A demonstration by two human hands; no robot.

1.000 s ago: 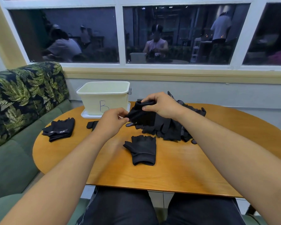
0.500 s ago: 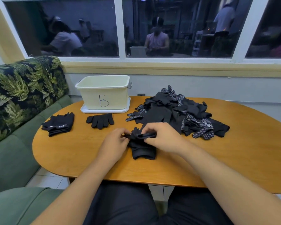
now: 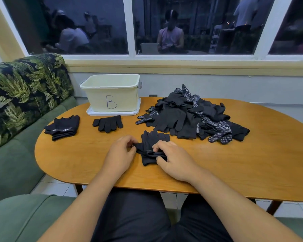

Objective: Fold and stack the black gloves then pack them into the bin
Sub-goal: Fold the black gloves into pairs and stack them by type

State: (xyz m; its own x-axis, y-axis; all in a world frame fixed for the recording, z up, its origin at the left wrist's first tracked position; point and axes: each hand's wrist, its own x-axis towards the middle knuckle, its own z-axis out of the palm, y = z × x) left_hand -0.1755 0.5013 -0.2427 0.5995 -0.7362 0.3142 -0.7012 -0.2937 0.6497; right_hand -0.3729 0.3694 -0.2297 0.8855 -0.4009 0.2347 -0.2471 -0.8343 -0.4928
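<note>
Head camera looks down at our two hands on a brown table [image 3: 252, 163]. Our left hand [image 3: 120, 154] pinches the left edge of a black glove [image 3: 154, 139] with its thumb and fingers. Our right hand [image 3: 175, 159] has its fingers curled around the cuff of the same glove and grips it. The glove lies on the table between our hands, near the front edge. It may be two gloves, one on top of the other, but it is all black and we cannot tell.

Just behind it, a bit to the right, is a big pile of black gloves [image 3: 187, 117]. Some have white dots. At the back left stands a pale bin [image 3: 112, 95] with a letter B on it, on a white tray [image 3: 136, 110]. One flat glove [image 3: 108, 123] lies just in front of the bin. A folded stack of gloves [image 3: 63, 127] sits to the left, near a leafy green couch [image 3: 16, 95].
</note>
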